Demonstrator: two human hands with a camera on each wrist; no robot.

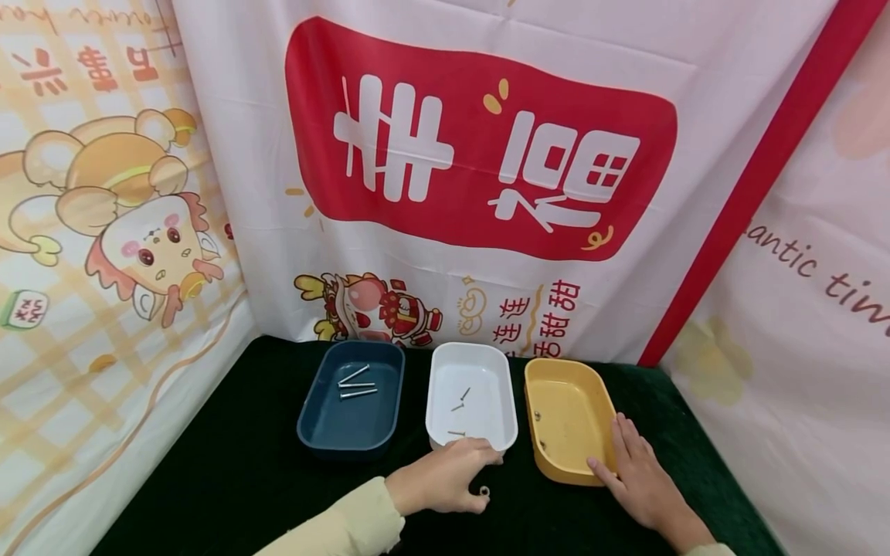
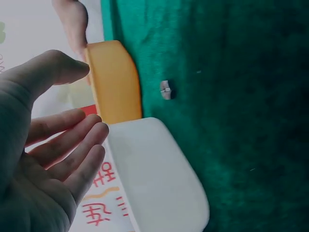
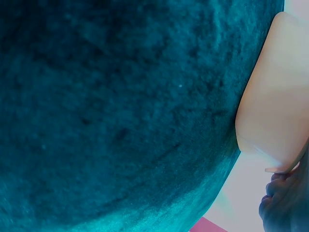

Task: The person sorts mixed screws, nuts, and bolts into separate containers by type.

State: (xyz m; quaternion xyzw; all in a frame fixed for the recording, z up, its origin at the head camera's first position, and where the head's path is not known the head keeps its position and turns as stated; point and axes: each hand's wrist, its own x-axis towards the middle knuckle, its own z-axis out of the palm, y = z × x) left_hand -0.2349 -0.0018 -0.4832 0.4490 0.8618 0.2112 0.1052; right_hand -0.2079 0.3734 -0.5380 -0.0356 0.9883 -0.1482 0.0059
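My left hand [image 1: 448, 475] hovers at the near edge of the white tray [image 1: 473, 428], fingers loosely bent and thumb apart. Nothing sits between those fingers in the left wrist view. By the thumb, a small metal nut [image 1: 484, 490] lies on the green cloth; the left wrist view shows the nut [image 2: 165, 90] away from the fingers. My right hand [image 1: 643, 479] rests against the right side of the yellow tray [image 1: 566, 471], fingers extended along its rim. Two small metal pieces [image 1: 538, 416] lie inside that tray. In the white tray are a few small screws [image 1: 456, 407].
A dark blue tray [image 1: 348, 432] with long screws [image 1: 358, 393] stands at the left. All three trays sit in a row on dark green cloth [image 1: 229, 471]. Behind them hangs a printed fabric backdrop [image 1: 480, 293], with more printed fabric at both sides.
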